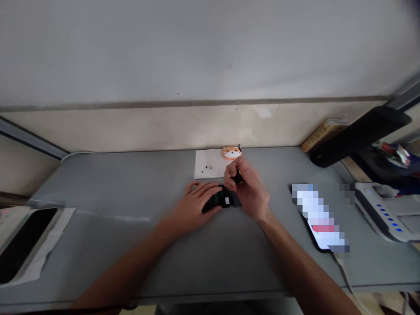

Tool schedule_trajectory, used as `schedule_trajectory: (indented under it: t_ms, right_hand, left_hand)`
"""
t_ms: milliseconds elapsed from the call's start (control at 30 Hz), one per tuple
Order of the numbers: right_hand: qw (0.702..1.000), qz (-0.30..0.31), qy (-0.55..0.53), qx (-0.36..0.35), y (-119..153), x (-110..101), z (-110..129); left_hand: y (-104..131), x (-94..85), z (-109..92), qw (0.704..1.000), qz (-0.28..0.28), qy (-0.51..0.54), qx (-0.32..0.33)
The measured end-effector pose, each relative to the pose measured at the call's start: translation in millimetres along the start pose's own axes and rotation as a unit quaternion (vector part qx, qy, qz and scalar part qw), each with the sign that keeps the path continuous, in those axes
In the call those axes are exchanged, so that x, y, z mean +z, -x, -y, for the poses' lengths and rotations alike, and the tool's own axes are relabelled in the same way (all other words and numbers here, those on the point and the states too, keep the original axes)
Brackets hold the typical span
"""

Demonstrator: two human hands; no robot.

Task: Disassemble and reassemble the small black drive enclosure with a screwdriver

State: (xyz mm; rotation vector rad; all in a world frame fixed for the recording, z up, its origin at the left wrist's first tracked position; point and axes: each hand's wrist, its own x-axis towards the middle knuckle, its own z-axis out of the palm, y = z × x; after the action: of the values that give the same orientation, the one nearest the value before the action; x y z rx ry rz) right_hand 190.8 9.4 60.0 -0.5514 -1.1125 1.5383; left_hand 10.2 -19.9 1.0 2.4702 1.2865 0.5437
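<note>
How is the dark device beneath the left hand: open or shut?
Apparently open: the dark device shows green circuitry beside the left hand.

Grey desk [131,183] against pale wall [147,127]

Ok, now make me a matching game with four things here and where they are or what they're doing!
1. Orange animal-face case
2. Left hand
3. Right hand
4. Lit phone

A. Gripping a black-and-yellow thing
B. Beside the white box with blue lights
C. On white paper
D. Spread over the dark device

Pairs: 1-C, 2-D, 3-A, 4-B
</note>
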Motion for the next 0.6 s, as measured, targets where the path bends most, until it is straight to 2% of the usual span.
schedule_trajectory:
  t_ms: [167, 367, 600]
  right_hand:
    - [1.0, 0.025, -0.008, -0.002, 0.8, -0.9, -1.8]
    - [1.0, -0.014, -0.015, 0.004, -1.3, -0.3, 2.1]
    - [1.0, -0.001, 0.006, 0.02, 0.3, 2.1, 2.3]
  left_hand:
    - [0.2, 0.5, 0.9, 1.0, -0.002, -0.003, 0.006]
    - [-0.7, 0.0, -0.4, 1.0, -0.003, -0.003, 0.001]
    - [-0.6, -0.8, -1.2, 1.0, 0.005, 0.006, 0.0]
